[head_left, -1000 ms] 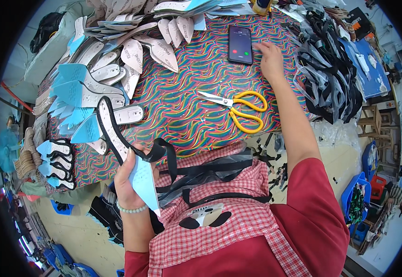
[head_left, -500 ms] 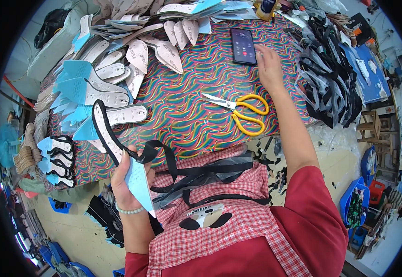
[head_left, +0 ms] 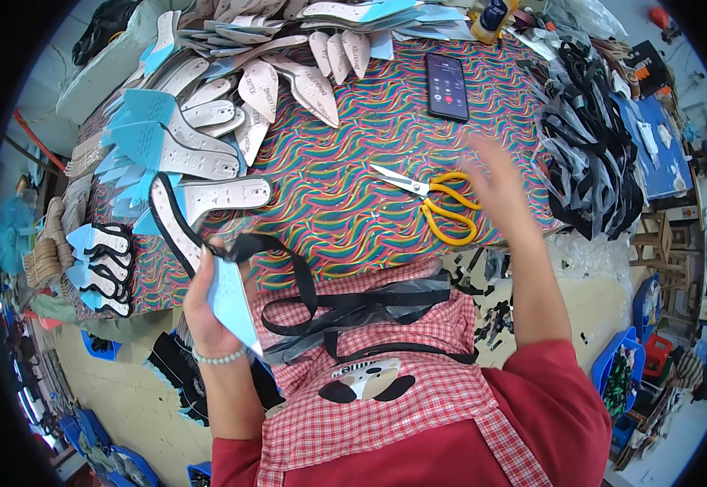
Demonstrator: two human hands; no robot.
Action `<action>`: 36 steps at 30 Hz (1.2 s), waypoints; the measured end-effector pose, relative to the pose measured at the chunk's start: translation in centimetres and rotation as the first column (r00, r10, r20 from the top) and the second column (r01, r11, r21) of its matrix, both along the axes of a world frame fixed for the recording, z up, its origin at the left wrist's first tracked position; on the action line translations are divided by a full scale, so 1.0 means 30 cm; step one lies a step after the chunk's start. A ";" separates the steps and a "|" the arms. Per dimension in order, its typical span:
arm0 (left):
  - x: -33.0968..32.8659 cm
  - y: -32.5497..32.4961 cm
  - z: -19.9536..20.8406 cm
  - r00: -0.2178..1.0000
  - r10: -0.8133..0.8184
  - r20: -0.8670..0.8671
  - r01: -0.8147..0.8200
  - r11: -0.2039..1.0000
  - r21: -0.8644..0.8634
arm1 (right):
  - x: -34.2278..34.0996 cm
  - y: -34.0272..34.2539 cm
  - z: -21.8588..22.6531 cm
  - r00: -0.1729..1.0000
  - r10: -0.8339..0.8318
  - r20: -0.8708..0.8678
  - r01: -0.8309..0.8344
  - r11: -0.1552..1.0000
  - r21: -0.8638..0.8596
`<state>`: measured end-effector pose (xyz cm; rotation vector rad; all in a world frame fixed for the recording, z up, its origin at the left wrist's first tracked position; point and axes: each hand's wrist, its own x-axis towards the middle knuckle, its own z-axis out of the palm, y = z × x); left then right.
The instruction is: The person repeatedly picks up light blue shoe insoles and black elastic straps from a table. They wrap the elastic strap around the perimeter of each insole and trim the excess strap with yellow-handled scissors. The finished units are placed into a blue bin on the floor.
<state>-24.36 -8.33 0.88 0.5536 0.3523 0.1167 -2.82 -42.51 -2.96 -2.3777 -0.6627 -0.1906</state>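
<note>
My left hand [head_left: 207, 307] grips an insole [head_left: 176, 229], pale on its long part, light blue at the pointed end, held tilted off the table's near edge. Black edging runs around its long part. From my fingers a loose black strip [head_left: 303, 276] loops down to my lap, where more black and clear strips [head_left: 369, 307] lie on the checked apron. My right hand [head_left: 497, 188], blurred by motion, is raised just right of the yellow-handled scissors [head_left: 430, 199], fingers apart and holding nothing. The scissors lie with blades spread. Beyond them rests a phone [head_left: 447, 88] with its screen lit.
Stacked insoles [head_left: 199, 154] cover the table's left and far side. Several black-edged insoles [head_left: 100, 264] sit at its left edge. A heap of black and clear strips [head_left: 588, 146] lies at right, a bottle [head_left: 491, 20] at the back. Blue bins [head_left: 619, 369] and scraps are on the floor.
My right hand has drawn back from beside the phone toward me, to the right of the scissors. My left hand still grips the insole. The whole view has shifted slightly.
</note>
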 end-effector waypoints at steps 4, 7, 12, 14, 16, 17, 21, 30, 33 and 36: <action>0.085 -0.049 0.019 0.988 0.027 -0.154 -0.005 0.990 0.144 | -0.179 -0.011 -0.040 0.994 0.107 -0.016 -0.108 0.978 -0.176; 0.104 -0.053 -0.046 0.988 -0.117 -0.097 0.129 0.982 0.136 | -0.195 -0.001 -0.016 0.988 0.096 -0.117 -0.116 0.978 -0.175; 0.079 -0.053 -0.022 0.990 -0.080 -0.120 0.096 0.987 0.128 | -0.195 0.017 0.030 0.834 0.068 -0.547 -0.154 0.981 -0.114; 0.059 -0.048 -0.005 0.989 -0.076 -0.130 0.090 0.991 0.102 | -0.215 0.042 0.013 0.754 0.176 -0.633 -0.070 0.979 0.190; 0.055 -0.029 0.001 0.989 -0.119 -0.084 0.123 0.991 0.049 | -0.342 0.109 0.006 0.723 0.344 -0.600 -0.049 0.891 0.451; 0.042 -0.018 -0.003 0.987 -0.146 -0.070 0.148 0.989 0.018 | -0.407 0.145 0.061 0.629 0.292 -0.721 -0.125 0.953 0.277; 0.019 -0.019 0.002 0.990 -0.143 -0.013 0.138 0.973 -0.184 | -0.477 0.302 0.059 0.576 0.543 -0.611 -0.470 0.831 0.296; 0.021 -0.032 0.001 0.992 -0.079 -0.100 0.085 0.995 0.049 | -0.478 0.362 0.051 0.833 0.409 -0.373 -0.363 0.912 0.190; 0.026 -0.033 -0.024 0.995 -0.052 -0.086 0.077 0.945 0.319 | -0.413 0.279 0.025 0.928 0.105 -0.357 -0.108 0.994 0.013; 0.038 -0.070 -0.012 0.995 -0.076 -0.066 0.096 0.905 0.414 | -0.307 0.193 0.061 0.974 0.192 0.123 -0.148 0.942 -0.300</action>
